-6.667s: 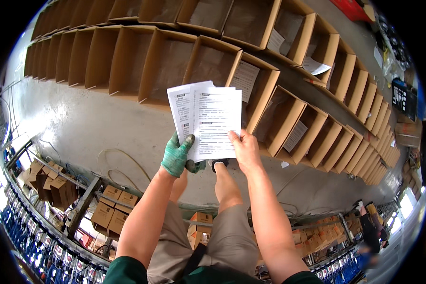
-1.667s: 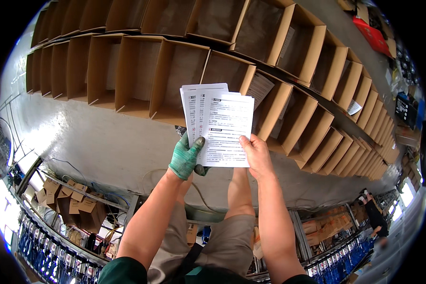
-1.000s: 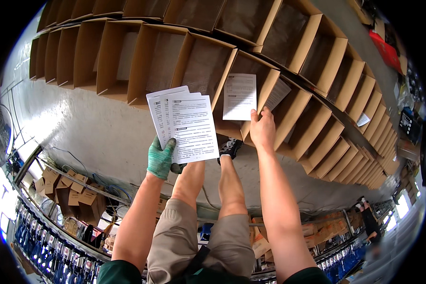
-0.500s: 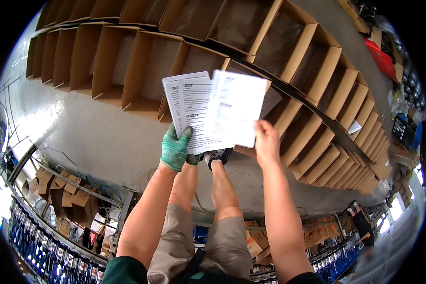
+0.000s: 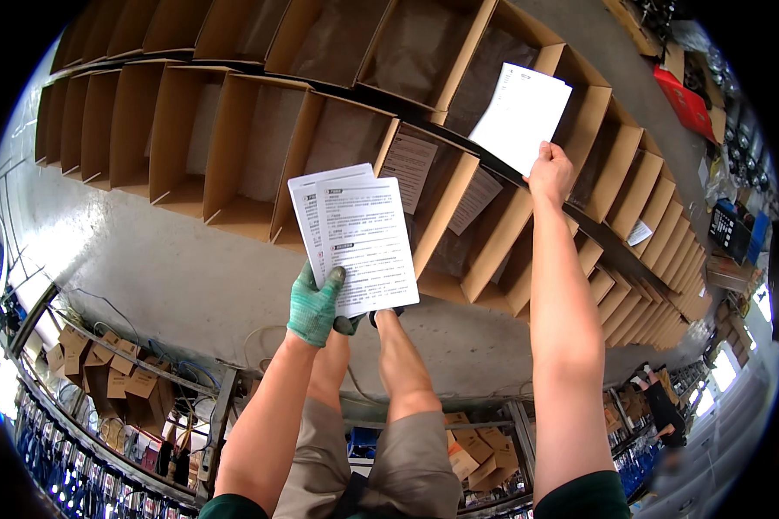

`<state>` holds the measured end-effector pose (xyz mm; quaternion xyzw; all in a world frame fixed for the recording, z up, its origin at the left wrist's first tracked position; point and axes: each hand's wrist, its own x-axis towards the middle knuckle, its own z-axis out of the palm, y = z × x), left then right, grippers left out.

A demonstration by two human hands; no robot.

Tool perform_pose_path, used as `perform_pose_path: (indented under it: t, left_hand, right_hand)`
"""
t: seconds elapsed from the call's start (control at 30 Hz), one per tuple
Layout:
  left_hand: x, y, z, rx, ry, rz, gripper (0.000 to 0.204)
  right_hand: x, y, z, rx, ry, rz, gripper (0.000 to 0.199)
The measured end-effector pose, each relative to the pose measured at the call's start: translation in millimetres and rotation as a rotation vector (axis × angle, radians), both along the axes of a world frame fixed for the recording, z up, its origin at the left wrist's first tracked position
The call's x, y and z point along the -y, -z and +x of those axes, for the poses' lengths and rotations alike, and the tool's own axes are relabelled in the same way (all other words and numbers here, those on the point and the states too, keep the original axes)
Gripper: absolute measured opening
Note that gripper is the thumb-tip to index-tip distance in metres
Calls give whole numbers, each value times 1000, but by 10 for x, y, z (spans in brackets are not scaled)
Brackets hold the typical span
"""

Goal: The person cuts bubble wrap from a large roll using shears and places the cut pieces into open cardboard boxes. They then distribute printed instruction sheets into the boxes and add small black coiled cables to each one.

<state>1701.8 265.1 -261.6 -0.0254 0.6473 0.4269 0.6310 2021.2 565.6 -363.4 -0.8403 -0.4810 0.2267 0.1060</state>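
Note:
My left hand (image 5: 314, 304), in a green knitted glove, grips a fanned stack of printed sheets (image 5: 368, 238), the thumb pressed on top near the lower left corner. My bare right hand (image 5: 550, 173) is stretched out to the right and pinches the lower corner of a white printed sheet (image 5: 521, 117); whether it is a single sheet cannot be told. That sheet hangs over an open cardboard box (image 5: 493, 54) in the far row. Two boxes of the near row hold printed sheets, one at the left (image 5: 409, 167) and another beside it (image 5: 476, 201).
Two long rows of open cardboard boxes (image 5: 260, 130) curve across the floor. A red item (image 5: 685, 104) lies at the far right. Behind me stand a rack with small cartons (image 5: 138, 368) and hanging blue items (image 5: 69, 454). A person (image 5: 662, 406) is at the lower right.
My right hand has moved away from the stack, up and right, carrying the white sheet over the far row. The left hand with its stack stays nearly in place, slightly lower.

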Motion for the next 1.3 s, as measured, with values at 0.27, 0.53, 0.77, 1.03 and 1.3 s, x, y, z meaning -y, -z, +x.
perform_pose_path:
  t: [0.27,0.53,0.77,1.03,1.3]
  left_hand:
    - [223,40,-70,-2,-57,-28,36]
    - [132,-52,-30,-32,-34,12,37]
    - [149,-122,-74,1,-53,51,40]
    - [136,-530,-59,24,-56,79,46]
    - [286,-729,-608,-19,-50,115,45]
  right_hand:
    - [-89,-176,-1,127,-176,171,27]
    - [-422,5,-1226,-454,-135,176,31]
    - [-17,-40,-1479,-227,-369,149,57]
    - [1795,-1300,-1309,-875,-307,-600,56]
    - [1982,-3466,-1757,-2028,-383,-416,28]
